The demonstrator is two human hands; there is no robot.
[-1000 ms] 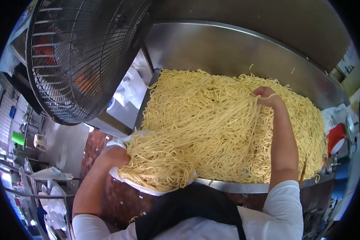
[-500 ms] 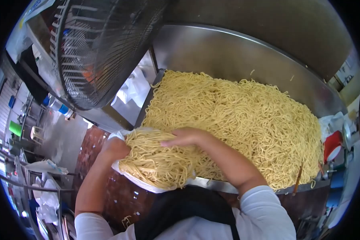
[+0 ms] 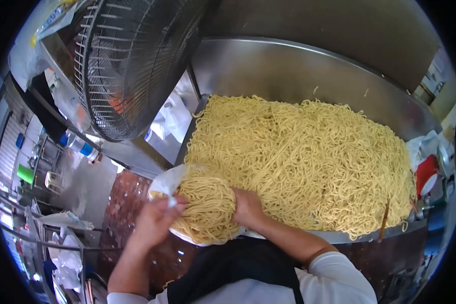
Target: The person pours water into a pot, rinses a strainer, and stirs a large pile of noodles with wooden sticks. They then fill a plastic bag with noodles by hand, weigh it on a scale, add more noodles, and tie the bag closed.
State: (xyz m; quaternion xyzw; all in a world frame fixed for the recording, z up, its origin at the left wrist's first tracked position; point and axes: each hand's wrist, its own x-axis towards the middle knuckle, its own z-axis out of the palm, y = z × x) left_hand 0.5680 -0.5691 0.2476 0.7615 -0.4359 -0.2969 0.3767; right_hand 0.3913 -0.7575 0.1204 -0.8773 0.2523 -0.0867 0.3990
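Noodle bundle (image 3: pixel 209 210) sits in a plastic bag (image 3: pixel 167 178) at the table's (image 3: pixel 328 237) near left. The left hand's (image 3: pixel 158 217) grip pinches plastic; the right hand (image 3: pixel 249 207) touches the bundle, its grip unclear. Slipping plastic could spill strands.

The right hand (image 3: pixel 247 206), a second ago drawing noodle strands near the table's (image 3: pixel 329 236) back edge, right of the middle, and then lying on top of the noodle bundle (image 3: pixel 210 207), is now against the bundle's right side, by the near left corner. The bundle has become narrower and rounder. The left hand (image 3: pixel 159 218) has shifted from the plastic bag's (image 3: pixel 169 178) left rim to pinch it nearer the front, and a translucent flap now stands up behind that hand.
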